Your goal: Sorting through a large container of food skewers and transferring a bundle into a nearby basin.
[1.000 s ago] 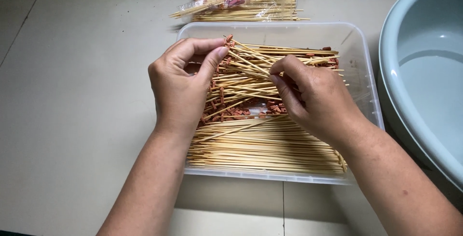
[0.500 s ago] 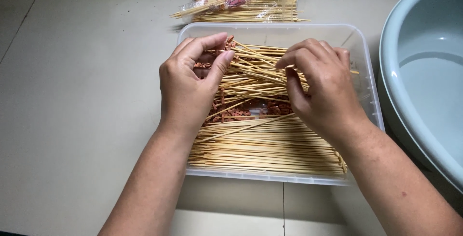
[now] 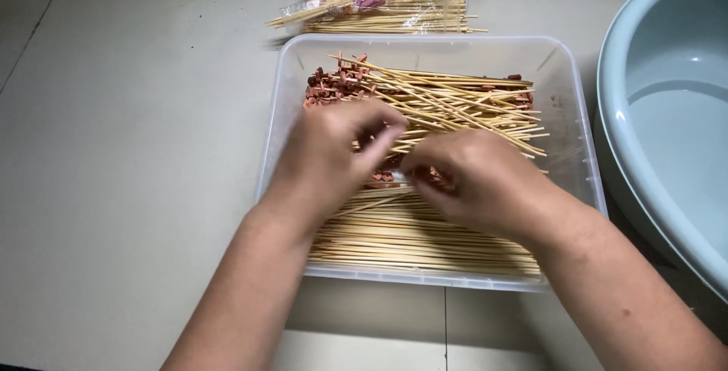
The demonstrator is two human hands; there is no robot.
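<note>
The left hand point(image 3: 334, 155) and right hand point(image 3: 474, 181) meet over the middle of the clear tray point(image 3: 565, 105), fingers pinched together on thin wooden skewers point(image 3: 447, 102); blur hides exactly which sticks they grip. The skewers look light, stiff yet easily snapped, best taken near the bare end away from the small meat pieces point(image 3: 330, 86). Half a second earlier both hands sat higher up the tray and further apart.
</note>
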